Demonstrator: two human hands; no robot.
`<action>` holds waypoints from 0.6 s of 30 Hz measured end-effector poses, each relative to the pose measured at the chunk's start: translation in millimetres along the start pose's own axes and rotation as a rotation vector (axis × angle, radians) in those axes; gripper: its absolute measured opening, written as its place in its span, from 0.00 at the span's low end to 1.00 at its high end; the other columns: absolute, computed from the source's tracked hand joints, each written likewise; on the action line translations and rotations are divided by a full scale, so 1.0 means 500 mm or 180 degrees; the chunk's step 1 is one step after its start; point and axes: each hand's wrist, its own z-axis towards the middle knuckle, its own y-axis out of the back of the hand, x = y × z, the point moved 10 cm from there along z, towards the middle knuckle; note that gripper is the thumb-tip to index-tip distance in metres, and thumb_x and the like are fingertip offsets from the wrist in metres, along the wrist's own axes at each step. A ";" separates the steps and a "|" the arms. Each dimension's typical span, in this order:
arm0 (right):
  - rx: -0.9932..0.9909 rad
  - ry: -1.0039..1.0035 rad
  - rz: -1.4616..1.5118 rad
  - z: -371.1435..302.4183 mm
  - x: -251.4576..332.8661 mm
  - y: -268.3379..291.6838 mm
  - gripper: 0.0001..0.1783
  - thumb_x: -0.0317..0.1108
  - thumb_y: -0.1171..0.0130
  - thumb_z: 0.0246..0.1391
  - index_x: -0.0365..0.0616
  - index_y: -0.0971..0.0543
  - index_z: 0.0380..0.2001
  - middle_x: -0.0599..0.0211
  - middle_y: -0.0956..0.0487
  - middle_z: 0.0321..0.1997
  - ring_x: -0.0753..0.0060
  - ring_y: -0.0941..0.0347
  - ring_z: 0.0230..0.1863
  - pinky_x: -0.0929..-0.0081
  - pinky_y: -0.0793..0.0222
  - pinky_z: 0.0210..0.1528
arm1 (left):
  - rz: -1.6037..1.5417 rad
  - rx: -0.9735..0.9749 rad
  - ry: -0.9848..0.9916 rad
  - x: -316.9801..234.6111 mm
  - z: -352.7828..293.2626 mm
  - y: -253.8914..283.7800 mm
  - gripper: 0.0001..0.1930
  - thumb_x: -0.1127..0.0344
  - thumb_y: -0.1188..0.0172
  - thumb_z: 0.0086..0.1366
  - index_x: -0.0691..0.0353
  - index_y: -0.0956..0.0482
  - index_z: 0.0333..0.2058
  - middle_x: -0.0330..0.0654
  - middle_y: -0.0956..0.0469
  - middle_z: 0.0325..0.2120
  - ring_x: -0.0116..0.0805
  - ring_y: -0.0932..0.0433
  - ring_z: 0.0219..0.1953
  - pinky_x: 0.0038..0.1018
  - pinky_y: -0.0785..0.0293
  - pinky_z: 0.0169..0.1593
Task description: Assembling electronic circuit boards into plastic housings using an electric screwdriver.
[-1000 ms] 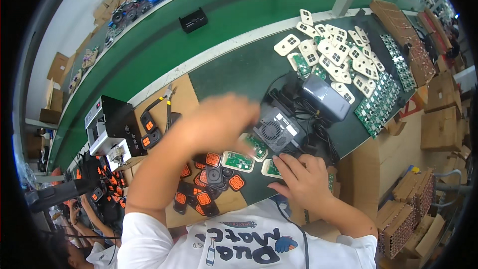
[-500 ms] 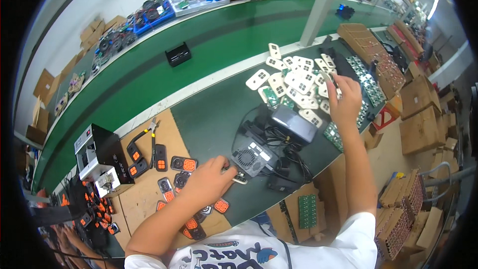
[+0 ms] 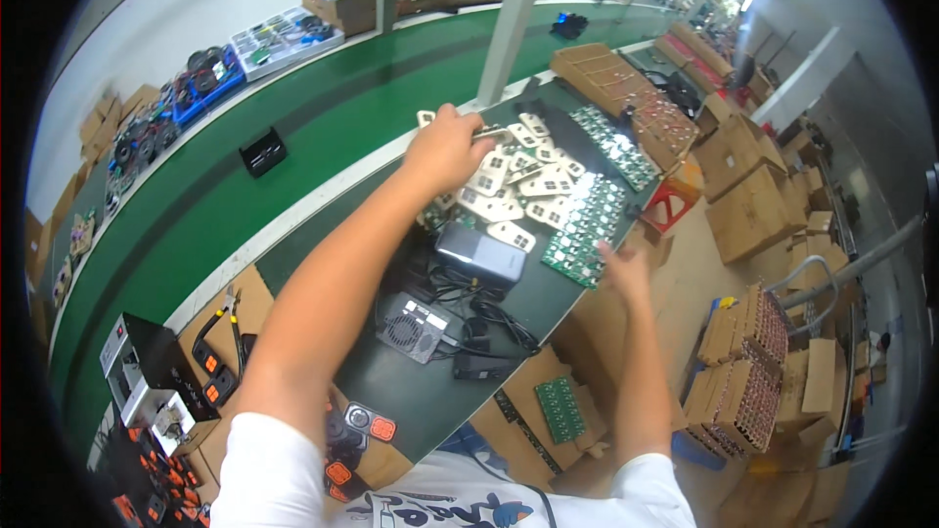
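Head cam — grey box (image 3: 479, 256), blk cables (image 3: 489, 311) nr white covers (image 3: 489, 206).

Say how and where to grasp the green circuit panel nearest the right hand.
Probably by its right edge, coming from the right: the green circuit panel lies flat at the edge of the table, while cream covers crowd its left side.

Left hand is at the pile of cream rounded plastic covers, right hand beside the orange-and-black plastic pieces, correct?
Not quite: in the head view, the right hand is at the edge of the green rectangular circuit-board panel. The left hand is at the pile of cream rounded plastic covers.
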 end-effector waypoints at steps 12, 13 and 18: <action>0.0770 -0.0019 0.2086 -0.264 0.090 0.112 0.18 0.24 0.41 0.57 0.28 0.28 0.50 0.63 0.19 0.40 0.77 0.23 0.39 0.79 0.27 0.43 | 0.0567 0.0328 -0.1009 -0.154 -0.100 0.045 0.27 0.56 0.31 0.55 0.55 0.25 0.53 0.47 0.27 0.53 0.49 0.29 0.58 0.41 0.29 0.58; 0.0723 -0.0018 0.2279 -0.301 0.093 0.143 0.19 0.24 0.40 0.57 0.29 0.28 0.51 0.64 0.19 0.41 0.77 0.23 0.40 0.79 0.27 0.45 | 0.0437 0.0190 -0.1417 -0.198 -0.143 0.071 0.31 0.62 0.26 0.49 0.55 0.25 0.53 0.46 0.27 0.54 0.49 0.31 0.59 0.40 0.31 0.60; 0.2319 -0.0094 0.2744 -0.416 0.185 0.110 0.20 0.24 0.41 0.58 0.32 0.28 0.54 0.63 0.20 0.47 0.77 0.24 0.46 0.78 0.29 0.50 | 0.0779 -0.0851 -0.3219 -0.366 -0.414 0.137 0.19 0.61 0.45 0.62 0.44 0.26 0.53 0.37 0.27 0.58 0.39 0.30 0.60 0.37 0.31 0.60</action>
